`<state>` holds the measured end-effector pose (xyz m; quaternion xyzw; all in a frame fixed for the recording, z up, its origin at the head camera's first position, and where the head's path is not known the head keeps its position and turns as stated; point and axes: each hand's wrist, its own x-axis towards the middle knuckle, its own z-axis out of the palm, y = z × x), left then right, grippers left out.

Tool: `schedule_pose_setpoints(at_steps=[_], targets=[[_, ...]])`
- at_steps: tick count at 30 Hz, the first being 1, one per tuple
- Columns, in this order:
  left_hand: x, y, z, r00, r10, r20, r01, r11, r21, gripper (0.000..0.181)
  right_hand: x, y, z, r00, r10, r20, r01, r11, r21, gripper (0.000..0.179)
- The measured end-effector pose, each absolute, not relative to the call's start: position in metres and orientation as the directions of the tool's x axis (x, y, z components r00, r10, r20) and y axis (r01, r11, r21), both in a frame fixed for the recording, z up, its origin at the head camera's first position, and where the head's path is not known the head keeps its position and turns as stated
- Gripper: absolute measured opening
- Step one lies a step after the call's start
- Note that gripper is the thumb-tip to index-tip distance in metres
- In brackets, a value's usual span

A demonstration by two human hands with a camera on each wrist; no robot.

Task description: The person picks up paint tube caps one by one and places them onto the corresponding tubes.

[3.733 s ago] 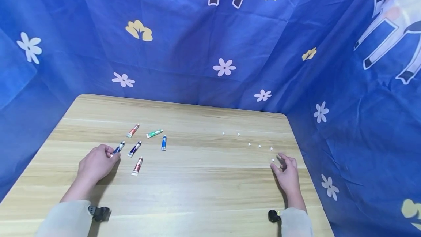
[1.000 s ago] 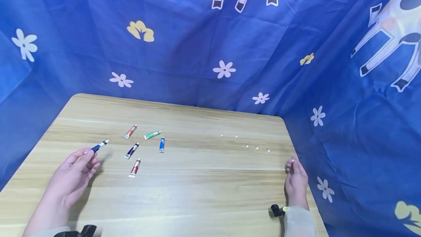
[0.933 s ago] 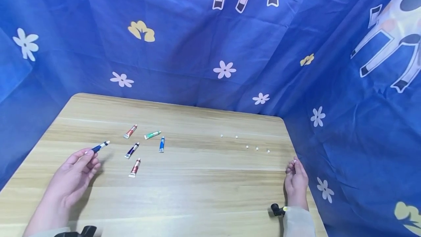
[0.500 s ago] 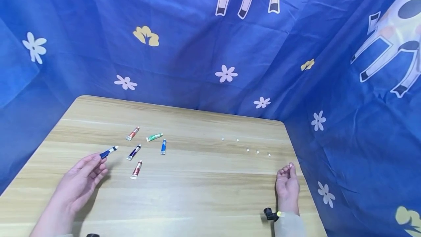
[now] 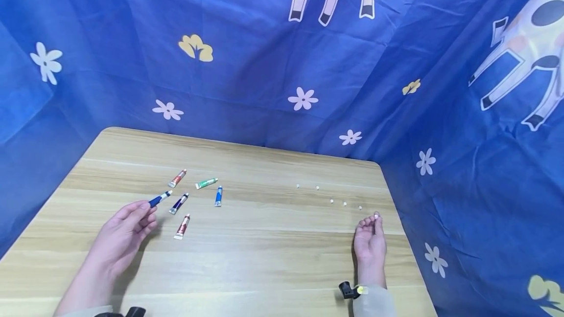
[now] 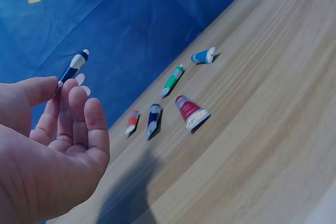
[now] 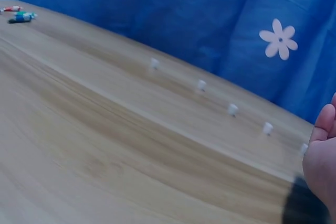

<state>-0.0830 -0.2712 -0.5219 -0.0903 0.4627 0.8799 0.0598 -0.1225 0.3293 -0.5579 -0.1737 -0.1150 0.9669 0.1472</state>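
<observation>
My left hand [image 5: 125,234] pinches a dark blue paint tube [image 5: 160,199] near its tail end, between thumb and fingers. The tube is held above the table, its white tip pointing away to the upper right; the left wrist view shows its banded neck [image 6: 79,60]. On the other side, my right hand [image 5: 370,243], palm partly turned up, pinches a small white cap [image 5: 376,216] at the fingertips. In the right wrist view only part of this hand [image 7: 321,156] shows, and the held cap cannot be made out there.
Beside the left hand lie an orange-red tube [image 5: 177,178], a green tube [image 5: 206,183], a blue tube [image 5: 218,196], a dark violet tube [image 5: 179,203] and a dark red tube [image 5: 182,227]. Several white caps [image 5: 332,201] lie ahead of the right hand. Blue curtain [image 5: 246,62] surrounds the table [image 5: 264,268].
The left hand has lifted the dark blue tube off the table and lately moves right with it. The right hand has picked up a white cap, turned palm up and shifted left.
</observation>
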Motion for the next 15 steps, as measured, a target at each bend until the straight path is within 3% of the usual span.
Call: schedule_pose_setpoints(at_steps=[6, 15], targets=[[-0.085, -0.26, -0.52, -0.973, 0.035, -0.23, -0.209, -0.561, 0.801, 0.018, -0.122, 0.314, -0.552, -0.905, 0.295, -0.307, -0.217, -0.94, -0.263, 0.011], [-0.088, -0.243, -0.523, -0.971, 0.063, -0.23, -0.228, -0.524, 0.821, 0.018, -0.122, 0.298, -0.544, -0.906, 0.309, -0.29, -0.227, -0.931, -0.285, 0.013]])
